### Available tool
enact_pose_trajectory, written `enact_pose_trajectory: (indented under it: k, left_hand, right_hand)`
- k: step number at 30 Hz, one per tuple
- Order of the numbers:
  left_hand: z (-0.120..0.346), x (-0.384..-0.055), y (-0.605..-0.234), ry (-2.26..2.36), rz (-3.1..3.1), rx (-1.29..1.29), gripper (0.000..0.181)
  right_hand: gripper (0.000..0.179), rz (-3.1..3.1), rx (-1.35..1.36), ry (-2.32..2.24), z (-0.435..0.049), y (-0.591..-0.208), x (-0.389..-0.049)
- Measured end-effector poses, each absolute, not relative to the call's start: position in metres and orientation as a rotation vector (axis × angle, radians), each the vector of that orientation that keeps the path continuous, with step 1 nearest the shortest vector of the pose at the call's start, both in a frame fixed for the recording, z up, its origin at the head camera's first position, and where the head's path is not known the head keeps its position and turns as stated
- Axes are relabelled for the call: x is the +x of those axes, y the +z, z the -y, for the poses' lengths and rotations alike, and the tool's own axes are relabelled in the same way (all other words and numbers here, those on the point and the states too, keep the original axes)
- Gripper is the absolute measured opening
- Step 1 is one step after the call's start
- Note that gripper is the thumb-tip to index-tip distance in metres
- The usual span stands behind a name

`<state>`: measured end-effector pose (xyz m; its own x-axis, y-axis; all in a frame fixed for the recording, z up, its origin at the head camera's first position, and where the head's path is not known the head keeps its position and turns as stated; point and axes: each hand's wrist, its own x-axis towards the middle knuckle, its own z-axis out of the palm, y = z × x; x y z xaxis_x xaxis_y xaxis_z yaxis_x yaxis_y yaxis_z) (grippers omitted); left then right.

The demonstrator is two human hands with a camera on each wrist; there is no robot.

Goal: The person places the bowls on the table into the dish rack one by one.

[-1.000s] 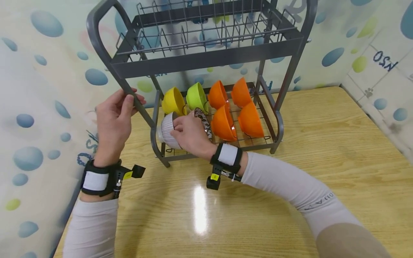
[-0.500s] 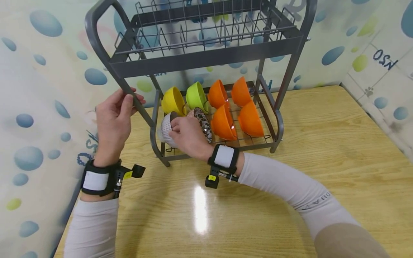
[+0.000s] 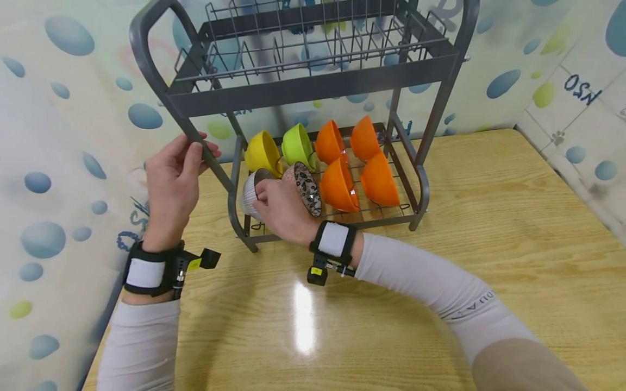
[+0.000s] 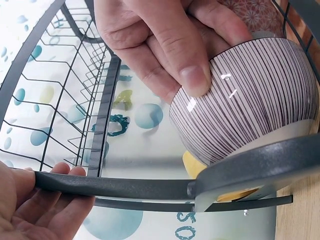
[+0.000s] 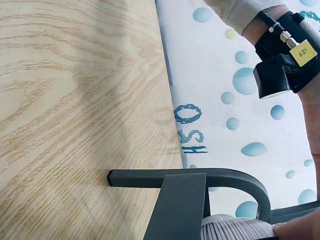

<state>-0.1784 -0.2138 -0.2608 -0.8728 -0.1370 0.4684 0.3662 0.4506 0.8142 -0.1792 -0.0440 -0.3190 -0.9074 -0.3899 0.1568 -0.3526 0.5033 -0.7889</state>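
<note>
My left hand (image 3: 173, 187) grips the left front post of a dark grey two-tier dish rack (image 3: 313, 89), thumb in front and fingers behind. My right hand (image 3: 288, 212) pinches the rim of a striped bowl (image 3: 248, 198) at the front left of the lower tier. In the left wrist view the thumb lies on the bowl's outside (image 4: 260, 95), and the other fingers are partly hidden behind the rim. The bowl stands on its side, mouth to the right. Beside it leans a floral-patterned bowl (image 3: 309, 190), partly behind my right hand.
A yellow bowl (image 3: 261, 153) and a green bowl (image 3: 297, 146) lean in the back row. Several orange bowls (image 3: 337, 187) fill the right half. The upper wire tier (image 3: 293, 51) overhangs them. The rack stands on a wooden table (image 3: 391, 304) against a patterned wall (image 3: 63, 136).
My right hand has shifted slightly left with the striped bowl, which tips a little, and more of the floral bowl shows. My left hand stays on the post.
</note>
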Motion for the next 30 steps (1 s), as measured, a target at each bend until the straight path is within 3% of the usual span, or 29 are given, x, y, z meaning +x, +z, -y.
enact_pose_trajectory:
  k: [30]
  left_hand:
    - [0.2140,-0.1781,-0.2614,-1.436,2.226,-0.189,0.030]
  right_hand:
    - [0.025,-2.686,-0.748,-1.361,0.0442,-0.3189,-0.1799]
